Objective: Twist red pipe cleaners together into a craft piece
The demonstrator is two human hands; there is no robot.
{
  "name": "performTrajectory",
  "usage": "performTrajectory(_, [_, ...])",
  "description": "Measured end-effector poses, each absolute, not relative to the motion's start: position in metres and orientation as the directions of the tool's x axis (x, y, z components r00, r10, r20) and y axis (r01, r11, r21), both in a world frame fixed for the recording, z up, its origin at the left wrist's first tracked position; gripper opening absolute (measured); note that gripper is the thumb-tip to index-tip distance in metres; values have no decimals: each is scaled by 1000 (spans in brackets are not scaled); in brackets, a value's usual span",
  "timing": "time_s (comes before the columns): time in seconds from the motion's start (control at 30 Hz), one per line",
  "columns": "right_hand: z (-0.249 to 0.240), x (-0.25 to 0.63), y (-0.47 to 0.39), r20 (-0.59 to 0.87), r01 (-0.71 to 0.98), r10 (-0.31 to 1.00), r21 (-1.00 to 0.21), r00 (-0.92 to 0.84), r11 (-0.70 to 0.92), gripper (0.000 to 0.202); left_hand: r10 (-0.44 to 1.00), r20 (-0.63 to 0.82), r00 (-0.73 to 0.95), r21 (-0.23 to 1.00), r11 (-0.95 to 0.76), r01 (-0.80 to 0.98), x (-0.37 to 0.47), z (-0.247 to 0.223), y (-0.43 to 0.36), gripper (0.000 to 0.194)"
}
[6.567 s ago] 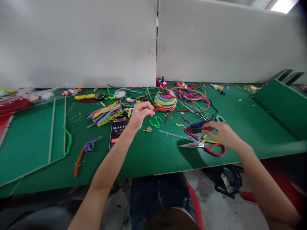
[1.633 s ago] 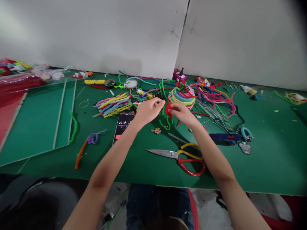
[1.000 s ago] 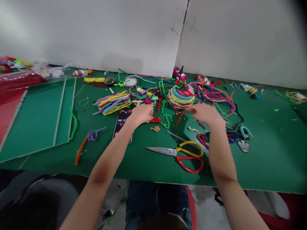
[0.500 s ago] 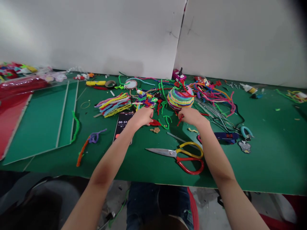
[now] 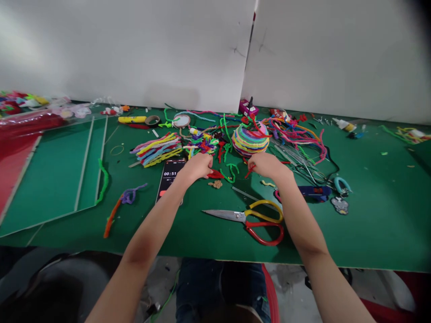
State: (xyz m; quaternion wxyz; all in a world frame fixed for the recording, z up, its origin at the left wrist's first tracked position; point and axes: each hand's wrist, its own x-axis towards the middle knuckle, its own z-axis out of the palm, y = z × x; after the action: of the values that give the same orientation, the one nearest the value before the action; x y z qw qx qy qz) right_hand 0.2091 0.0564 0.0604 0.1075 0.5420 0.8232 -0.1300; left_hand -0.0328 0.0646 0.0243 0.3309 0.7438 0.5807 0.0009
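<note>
My left hand is closed in a pinch at the end of a red pipe-cleaner piece, which looks flat and leaf-shaped. A short red pipe cleaner sticks out of the pinched fingers of my right hand. Just behind that hand stands a round striped bundle of coiled pipe cleaners. Bent green pipe cleaners lie between the hands. Close in front of my left fingers is a small brown beaded-looking piece. A phone showing a timer lies partly under my left forearm.
Large scissors lie near the front, blades pointing left. Behind my left hand is a bundle of coloured pipe cleaners. Right of the striped coil are tangled pipe cleaners, thin clear sticks and a blue tool.
The view has shifted slightly, so the table things sit a little further left. Both hands keep nearly the same pose over the table, each still at its red piece.
</note>
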Motion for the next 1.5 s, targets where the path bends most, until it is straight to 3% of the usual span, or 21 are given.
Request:
performTrajectory(0.17, [61, 207, 55, -327, 915, 856, -79, -400, 397, 28, 854, -433, 290, 457, -70, 886, -30, 25, 66, 10])
performTrajectory(0.27, [62, 208, 56, -242, 893, 860, -86, -449, 442, 28, 870, -412, 272, 377, -110, 920, -27, 34, 64, 14])
performTrajectory(0.33, [64, 209, 57, -87, 844, 843, -140, -532, 518, 29, 895, -371, 247, 261, -154, 953, -25, 43, 59, 20])
performTrajectory(0.47, [75, 209, 54, 439, 698, 710, -223, -551, 680, 27, 934, -281, 218, 110, -195, 975, -20, 60, 48, 32])
performTrajectory(0.57, [83, 205, 46, 685, 630, 577, -219, -444, 745, 22, 966, -131, 221, 173, -197, 965, -17, 70, 41, 32])
performTrajectory(0.63, [85, 200, 40, 745, 590, 536, -240, -397, 771, 20, 968, 14, 250, 307, -242, 920, -16, 75, 37, 33])
performTrajectory(0.7, [84, 193, 35, 756, 554, 542, -290, -367, 780, 18, 941, 94, 326, 519, -326, 790, -14, 80, 33, 37])
performTrajectory(0.77, [82, 186, 31, 749, 534, 574, -353, -330, 768, 17, 900, 83, 428, 705, -357, 613, -12, 82, 31, 45])
performTrajectory(0.83, [82, 180, 29, 731, 525, 624, -429, -275, 735, 17, 874, 55, 483, 789, -335, 515, -10, 82, 30, 44])
performTrajectory(0.93, [83, 178, 29, 656, 478, 735, -596, -173, 645, 26, 887, 106, 449, 776, -356, 520, -9, 78, 31, 23])
performTrajectory(1.07, [83, 182, 36, 583, 313, 811, -764, -38, 564, 40, 882, 145, 449, 757, -391, 524, -9, 74, 34, 18])
performTrajectory(1.3, [73, 192, 52, 541, 197, 831, -835, 131, 513, 35, 866, 73, 495, 698, -398, 594, -9, 72, 35, 21])
performTrajectory(1.5, [80, 200, 55, 494, 172, 824, -869, 278, 463, 49, 856, -3, 518, 493, -449, 745, -9, 75, 35, 30])
